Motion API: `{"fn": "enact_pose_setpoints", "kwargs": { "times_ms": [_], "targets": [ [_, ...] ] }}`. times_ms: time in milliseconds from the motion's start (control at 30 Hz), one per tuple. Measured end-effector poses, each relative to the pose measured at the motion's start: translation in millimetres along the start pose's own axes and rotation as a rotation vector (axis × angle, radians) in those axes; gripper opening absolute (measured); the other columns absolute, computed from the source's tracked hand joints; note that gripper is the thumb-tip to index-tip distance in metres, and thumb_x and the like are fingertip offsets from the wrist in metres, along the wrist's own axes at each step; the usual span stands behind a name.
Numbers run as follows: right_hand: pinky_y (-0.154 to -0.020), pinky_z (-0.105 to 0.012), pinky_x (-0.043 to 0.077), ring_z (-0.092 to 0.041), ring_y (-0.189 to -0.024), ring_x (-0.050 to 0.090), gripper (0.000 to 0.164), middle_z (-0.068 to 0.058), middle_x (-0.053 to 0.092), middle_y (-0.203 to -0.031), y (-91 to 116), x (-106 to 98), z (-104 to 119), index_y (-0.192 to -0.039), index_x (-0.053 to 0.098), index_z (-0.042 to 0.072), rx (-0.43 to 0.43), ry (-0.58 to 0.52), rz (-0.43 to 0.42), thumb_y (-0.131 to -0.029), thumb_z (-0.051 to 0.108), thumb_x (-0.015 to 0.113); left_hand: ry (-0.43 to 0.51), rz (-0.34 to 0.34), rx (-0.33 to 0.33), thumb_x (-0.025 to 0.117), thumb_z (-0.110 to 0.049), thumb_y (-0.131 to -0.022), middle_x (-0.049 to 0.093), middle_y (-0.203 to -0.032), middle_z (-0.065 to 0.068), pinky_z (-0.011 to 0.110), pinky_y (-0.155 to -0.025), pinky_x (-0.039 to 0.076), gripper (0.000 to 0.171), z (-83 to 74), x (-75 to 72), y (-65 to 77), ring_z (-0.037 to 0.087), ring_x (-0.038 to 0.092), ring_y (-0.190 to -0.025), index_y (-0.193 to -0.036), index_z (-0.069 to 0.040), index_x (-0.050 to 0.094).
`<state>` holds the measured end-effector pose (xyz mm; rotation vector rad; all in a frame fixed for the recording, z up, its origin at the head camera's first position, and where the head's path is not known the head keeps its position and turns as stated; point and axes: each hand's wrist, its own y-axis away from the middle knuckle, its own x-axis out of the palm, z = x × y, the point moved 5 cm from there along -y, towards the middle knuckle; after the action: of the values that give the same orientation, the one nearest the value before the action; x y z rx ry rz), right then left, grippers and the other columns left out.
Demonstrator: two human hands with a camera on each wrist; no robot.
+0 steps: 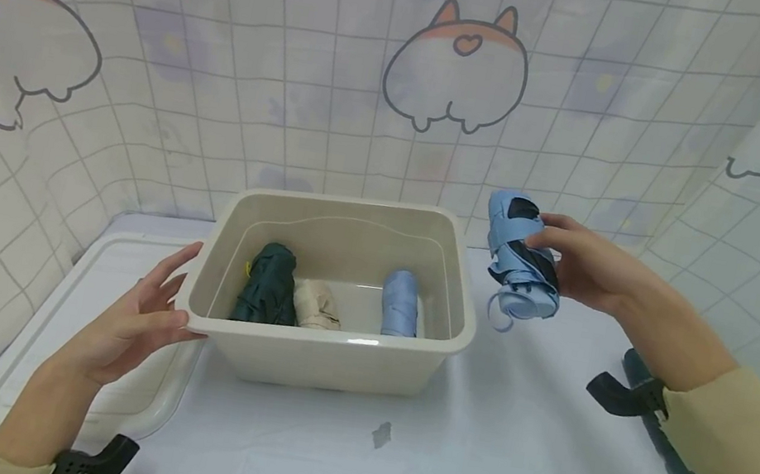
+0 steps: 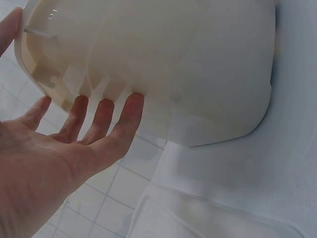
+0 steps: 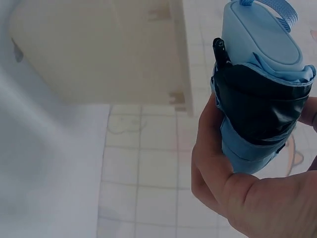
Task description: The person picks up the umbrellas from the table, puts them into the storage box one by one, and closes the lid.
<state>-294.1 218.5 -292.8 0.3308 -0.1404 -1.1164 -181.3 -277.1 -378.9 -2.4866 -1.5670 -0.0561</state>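
My right hand (image 1: 590, 264) grips a light-blue folded umbrella (image 1: 517, 247) with black patches, raised beside the right end of a cream plastic bin (image 1: 329, 363). A wrist loop (image 3: 280, 10) hangs from the umbrella's end. With the thumb at the rim and spread fingers (image 2: 131, 111) against the outer wall, my left hand (image 1: 132, 321) holds the bin's left side. Inside the bin lie a dark-green folded umbrella (image 1: 269, 285), a beige bundle (image 1: 315, 306) that looks like a folded umbrella, and a smooth light-blue roll (image 1: 401, 303).
A white lid (image 1: 119, 399) lies flat on the table left of the bin, partly behind my left arm. On the right, a dark elongated object (image 1: 681, 468) is partly hidden by my right forearm. A grey patch (image 1: 381, 435) marks the white tabletop (image 1: 312, 461). Tile-patterned sheeting surrounds the table.
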Motion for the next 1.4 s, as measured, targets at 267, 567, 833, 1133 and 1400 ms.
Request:
{"fn": "enact_pose_setpoints", "kwargs": {
  "times_ms": [267,567,833,1133,1400],
  "targets": [
    [-0.103,-0.046,0.048,-0.045,-0.134,0.036,0.088,-0.022,0.016,-0.160,-16,28,29,-0.163,-0.005,0.011,-0.035,0.010,0.031,-0.099,0.017,0.055,-0.001,0.008,0.003,0.054,0.006,-0.101,0.030,-0.156,0.011,0.042,-0.098,0.052,0.082,0.3,-0.5,-1.3,0.024,0.051,-0.132,-0.166,-0.023,0.014],
    [-0.111,-0.057,0.037,-0.046,-0.138,0.032,0.087,-0.022,0.017,-0.161,-33,59,53,-0.162,0.000,0.007,-0.031,0.016,0.046,-0.098,0.013,0.058,-0.001,0.007,0.004,0.054,0.006,-0.101,0.031,-0.155,0.010,0.043,-0.098,0.053,0.081,1.0,-1.8,-0.7,0.024,0.053,-0.131,-0.166,-0.023,0.014],
    [-0.111,-0.061,0.035,-0.044,-0.142,0.031,0.085,-0.019,0.015,-0.165,-50,94,68,-0.162,0.007,0.006,-0.007,0.047,0.068,-0.097,0.012,0.061,-0.001,0.003,0.006,0.054,0.005,-0.101,0.029,-0.158,0.009,0.042,-0.099,0.052,0.082,1.3,-2.1,-0.5,0.021,0.043,-0.136,-0.166,-0.024,0.013],
    [-0.103,-0.056,0.047,-0.041,-0.132,0.045,0.062,-0.016,0.027,-0.159,-69,128,68,-0.147,0.035,0.000,0.002,0.100,0.109,-0.095,0.013,0.065,-0.009,0.006,0.007,0.055,0.005,-0.101,0.030,-0.157,0.009,0.042,-0.098,0.053,0.082,2.0,-0.9,-0.6,0.021,0.048,-0.134,-0.166,-0.023,0.014],
    [-0.104,-0.055,0.046,-0.042,-0.141,0.040,0.066,-0.015,0.024,-0.164,-80,152,63,-0.148,0.036,0.000,0.039,0.134,0.120,-0.092,0.014,0.069,0.008,0.012,0.017,0.054,0.005,-0.101,0.031,-0.156,0.009,0.042,-0.098,0.053,0.081,1.7,-1.6,-0.5,0.023,0.053,-0.131,-0.166,-0.023,0.014]
  ]
}}
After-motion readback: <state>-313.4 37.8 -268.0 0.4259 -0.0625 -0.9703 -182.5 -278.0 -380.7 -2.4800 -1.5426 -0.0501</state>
